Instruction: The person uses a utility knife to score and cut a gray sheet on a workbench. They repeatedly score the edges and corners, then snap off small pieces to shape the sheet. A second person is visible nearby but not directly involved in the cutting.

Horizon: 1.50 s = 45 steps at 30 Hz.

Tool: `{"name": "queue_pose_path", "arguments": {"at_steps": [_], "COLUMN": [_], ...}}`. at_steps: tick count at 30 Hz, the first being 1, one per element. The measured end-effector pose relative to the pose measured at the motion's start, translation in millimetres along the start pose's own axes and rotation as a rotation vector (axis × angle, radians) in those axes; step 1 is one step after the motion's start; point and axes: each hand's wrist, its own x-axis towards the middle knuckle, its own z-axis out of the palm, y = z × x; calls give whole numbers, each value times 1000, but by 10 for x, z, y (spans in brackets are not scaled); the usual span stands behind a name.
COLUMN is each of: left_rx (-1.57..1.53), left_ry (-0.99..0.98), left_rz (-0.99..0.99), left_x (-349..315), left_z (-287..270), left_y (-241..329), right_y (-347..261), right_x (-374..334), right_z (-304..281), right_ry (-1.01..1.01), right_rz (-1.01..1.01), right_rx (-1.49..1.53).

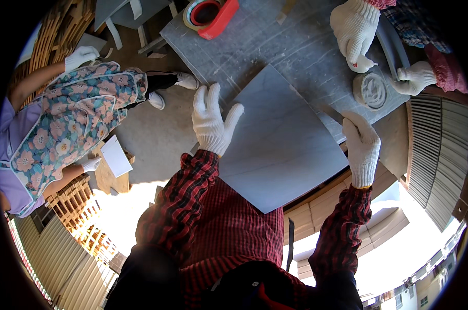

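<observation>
A grey, faintly veined square tile [280,144] lies at an angle in front of me, its near corner sticking out past the table edge toward my body. My left hand [213,121], in a white knitted glove, is at the tile's left edge with fingers spread and the thumb over its surface. At the right edge is my gloved right hand [361,144], its fingers closed on a thin flat blade that looks like a putty knife [329,111], pointing toward the tile. The handle is hidden in the glove.
The worktable [275,46] has a grey, smudged cover. On it are a red tape dispenser [213,26] and a round tub of whitish paste [371,91]. Across it, a co-worker's gloved hands [355,31] are beside a grey curved strip [391,44]. Another person in a flowered apron [79,121] stands left, near wooden pallets [76,206].
</observation>
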Motion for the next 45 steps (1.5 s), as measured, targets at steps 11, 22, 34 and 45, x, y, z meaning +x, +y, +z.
{"name": "queue_pose_path", "arguments": {"at_steps": [11,22,34,45], "left_rx": [35,42,44,-8], "left_ry": [-4,-11,-22,-36], "left_rz": [3,-1,-28,-84], "left_x": [561,759,629,638], "left_z": [-396,-741,-1038,-1081], "left_y": [-1010,-1576,-1637,-1666], "right_y": [-663,-952,-1643,-1752], "right_x": [-50,371,-567,-14], "right_z": [542,1109,1456,2207], "right_ry": [498,381,431,355], "right_rz": [-125,-165,-210,-22], "right_rx": [-153,-458,-410,387]}}
